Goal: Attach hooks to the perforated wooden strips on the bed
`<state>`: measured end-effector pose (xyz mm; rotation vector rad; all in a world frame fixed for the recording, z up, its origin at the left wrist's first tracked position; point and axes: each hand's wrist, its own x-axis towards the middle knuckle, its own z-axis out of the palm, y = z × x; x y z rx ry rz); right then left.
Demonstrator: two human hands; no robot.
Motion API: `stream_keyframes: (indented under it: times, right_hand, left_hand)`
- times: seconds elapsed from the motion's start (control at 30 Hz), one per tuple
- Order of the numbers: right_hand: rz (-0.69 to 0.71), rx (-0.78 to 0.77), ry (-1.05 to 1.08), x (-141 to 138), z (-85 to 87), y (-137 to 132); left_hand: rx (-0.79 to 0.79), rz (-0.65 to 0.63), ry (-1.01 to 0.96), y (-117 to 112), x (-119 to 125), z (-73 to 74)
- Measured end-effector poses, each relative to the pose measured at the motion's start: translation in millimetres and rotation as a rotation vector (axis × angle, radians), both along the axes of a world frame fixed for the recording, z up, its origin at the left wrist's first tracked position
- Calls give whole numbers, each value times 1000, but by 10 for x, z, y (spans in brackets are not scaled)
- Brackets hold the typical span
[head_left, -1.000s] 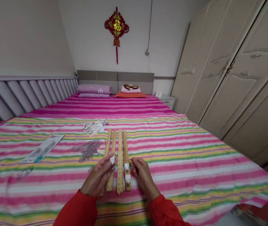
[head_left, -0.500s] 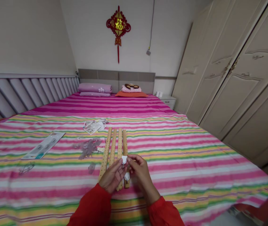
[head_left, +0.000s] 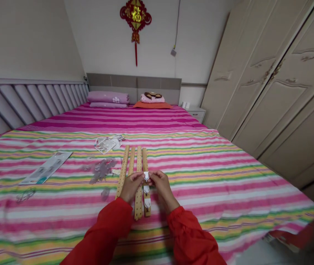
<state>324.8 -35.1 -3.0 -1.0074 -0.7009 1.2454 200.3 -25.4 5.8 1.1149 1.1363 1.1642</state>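
Between my left hand (head_left: pixel 132 185) and my right hand (head_left: pixel 160 184), a small white hook (head_left: pixel 146 176) is pinched by its two sides. It is right over the rightmost wooden strip (head_left: pixel 145 158); whether it touches the wood I cannot tell. Two more white hooks, a middle one (head_left: pixel 146 190) and a near one (head_left: pixel 147 204), sit on that same strip closer to me. To its left lie other strips, among them a perforated strip (head_left: pixel 138 208) and an outer perforated strip (head_left: pixel 123 170), partly behind my left hand.
Left of the strips lies a pile of clear plastic pieces (head_left: pixel 103 170), with packaging (head_left: pixel 108 143) beyond. Further left are a flat clear package (head_left: pixel 48 167) and a wire-like bundle (head_left: pixel 25 195). Everything rests on a striped bedsheet (head_left: pixel 214 195); a wardrobe (head_left: pixel 256 92) stands at the right.
My hands have brought the hook forward and down over the rightmost strip, turning knuckles-up. Two hooks on that strip now show clearly below them. The camera view has tipped slightly downward.
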Motion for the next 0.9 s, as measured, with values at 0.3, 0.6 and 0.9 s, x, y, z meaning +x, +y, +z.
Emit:
stream_keyframes:
  times: [0.3,0.6,0.9]
  right_hand:
    - [-12,-71,-18,26,-298,238]
    - [-35,-60,-56,15,-425,324]
    - [-60,-60,-115,4,-527,370]
  left_hand:
    - [161,5,243,224,-22,-328]
    - [230,43,531,273,28,-382]
    - [339,13,966,185,61,-359]
